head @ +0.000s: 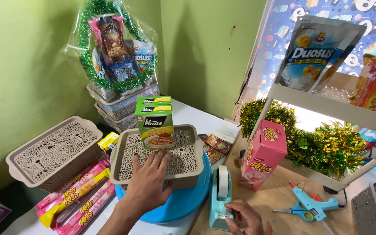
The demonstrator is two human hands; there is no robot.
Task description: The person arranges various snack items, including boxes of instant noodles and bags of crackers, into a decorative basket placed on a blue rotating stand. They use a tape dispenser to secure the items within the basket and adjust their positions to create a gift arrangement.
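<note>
My left hand (148,182) lies flat on the overturned beige lattice basket (189,150), fingers spread, just below a green pasta box (154,122) that stands upright on the basket. The basket sits on a round blue tray (188,201). My right hand (245,217) is at the bottom edge, its fingers pinching at the front of a light blue tape dispenser (219,196) with a white tape roll. A pink carton (263,154) stands upright just right of the dispenser.
A second beige basket (53,153) lies at the left, with several long pink and yellow snack packs (80,198) in front. A wrapped gift hamper (116,48) stands at the back. Tinsel (314,141), a white shelf with snack bags (316,52), a glue gun (312,203) and scissors are at the right.
</note>
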